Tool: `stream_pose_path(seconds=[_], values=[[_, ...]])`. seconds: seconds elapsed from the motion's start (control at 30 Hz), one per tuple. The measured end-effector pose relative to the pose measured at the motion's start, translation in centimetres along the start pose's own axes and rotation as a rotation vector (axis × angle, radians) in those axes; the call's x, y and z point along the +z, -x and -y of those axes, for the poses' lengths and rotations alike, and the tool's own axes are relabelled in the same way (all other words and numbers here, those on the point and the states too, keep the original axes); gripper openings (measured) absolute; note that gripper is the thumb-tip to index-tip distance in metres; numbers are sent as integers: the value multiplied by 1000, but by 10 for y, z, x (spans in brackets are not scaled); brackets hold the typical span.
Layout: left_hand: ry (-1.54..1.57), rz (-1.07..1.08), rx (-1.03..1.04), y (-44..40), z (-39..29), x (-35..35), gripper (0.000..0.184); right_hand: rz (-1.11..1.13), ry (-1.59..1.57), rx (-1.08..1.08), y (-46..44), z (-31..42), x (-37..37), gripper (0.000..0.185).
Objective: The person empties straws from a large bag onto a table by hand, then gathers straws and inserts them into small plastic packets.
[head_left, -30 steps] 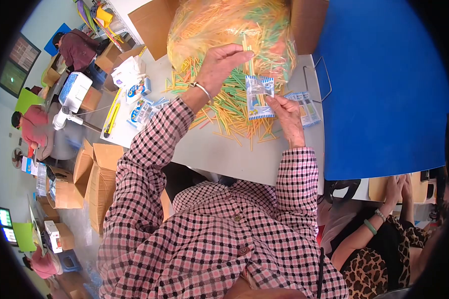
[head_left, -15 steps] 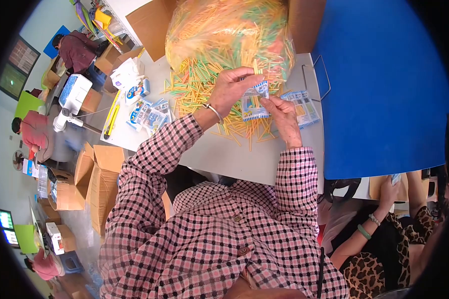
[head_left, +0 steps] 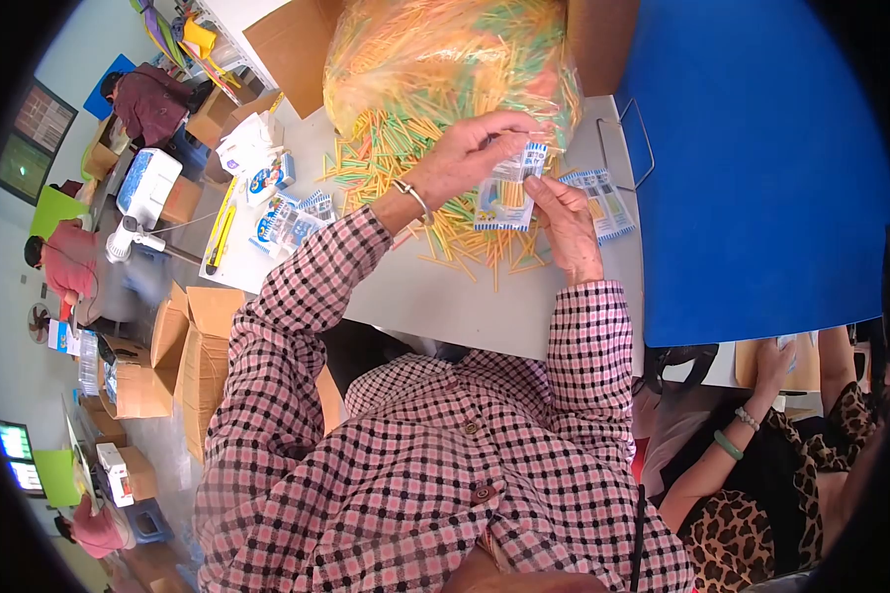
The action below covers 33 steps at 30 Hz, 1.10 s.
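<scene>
A small clear packet [head_left: 509,211] with blue-striped edges and blue print stands between my hands, thin yellow and orange sticks showing inside it. My right hand [head_left: 567,215] pinches its right side between thumb and fingers. At the packet's upper edge, my left hand [head_left: 470,158] is closed, thumb against the fingers; the exact grip is partly hidden. Beneath and behind the hands spreads a loose heap of thin coloured sticks [head_left: 386,148], mostly yellow, green and orange. More of them fill a large clear plastic bag [head_left: 445,59] at the heap's back.
Other printed packets [head_left: 603,203] lie right of my right hand, and more packets [head_left: 287,225] lie left. A yellow cutter knife [head_left: 222,232] rests near the table's left edge. Beyond the table's right side is a blue panel [head_left: 761,178]. A co-worker's arm [head_left: 712,469] shows at lower right.
The sticks that stood up from my left fingers above the packet no longer show there. My left hand has moved slightly right, and the packet has turned flatter toward me.
</scene>
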<state>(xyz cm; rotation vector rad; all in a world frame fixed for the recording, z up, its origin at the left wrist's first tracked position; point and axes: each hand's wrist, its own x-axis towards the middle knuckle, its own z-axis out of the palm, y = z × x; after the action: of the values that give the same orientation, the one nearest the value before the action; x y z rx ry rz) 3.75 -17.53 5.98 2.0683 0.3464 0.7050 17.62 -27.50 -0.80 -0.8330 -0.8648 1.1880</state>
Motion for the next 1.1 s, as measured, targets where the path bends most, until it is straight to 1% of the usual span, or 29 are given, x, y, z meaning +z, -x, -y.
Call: stream_pose_path(seconds=[0.07, 0.1, 0.2, 0.3, 0.37, 0.4, 0.47, 0.5, 0.6, 0.63, 0.73, 0.8, 0.87, 0.97, 1.03, 1.1], values=[[220, -58, -159, 2, -4, 0, 31, -12, 4, -9, -2, -2, -3, 22], [220, -57, -161, 2, -2, 0, 31, -18, 9, -15, -3, -3, -4, 22], [59, -32, -199, 4, 5, 0, 30, -20, 7, -18, -2, 0, 3, 22], [62, -73, -201, 3, 0, 1, 33, -21, 0, -12, 2, 5, 9, 22], [61, -96, -200, 3, 2, 0, 35, 11, 95, -25, 1, 1, 6, 23], [33, -69, -166, 3, 7, 0, 38, 28, 142, -31, 0, 2, 7, 23], [-21, -13, -100, 4, 15, 0, 46, 23, 118, -24, 1, 3, 7, 23], [-20, -13, -100, 4, 19, 0, 46, 18, 96, -21, 1, 5, 8, 23], [-58, 31, -162, 4, 13, -5, 58, 24, 84, -7, 1, 3, 8, 23], [-58, 30, -163, 4, 12, -6, 58, 36, 94, 4, 0, 1, 7, 23], [187, 54, -241, 6, 8, -5, 62, 42, 83, 35, 1, 2, 6, 23], [187, 51, -271, 7, 3, -7, 63, 31, 40, 76, 2, 4, 6, 23], [188, 43, -326, 8, -3, -8, 65, 36, 44, 69, 1, 3, 6, 23], [194, 37, -332, 8, -7, -8, 64, 52, 50, 59, 0, 2, 8, 22], [196, 36, -333, 7, -7, -9, 64, 36, -3, 44, 2, 5, 10, 21], [287, 27, -315, 8, -2, -9, 64, 27, -30, 37, 2, 6, 10, 21]])
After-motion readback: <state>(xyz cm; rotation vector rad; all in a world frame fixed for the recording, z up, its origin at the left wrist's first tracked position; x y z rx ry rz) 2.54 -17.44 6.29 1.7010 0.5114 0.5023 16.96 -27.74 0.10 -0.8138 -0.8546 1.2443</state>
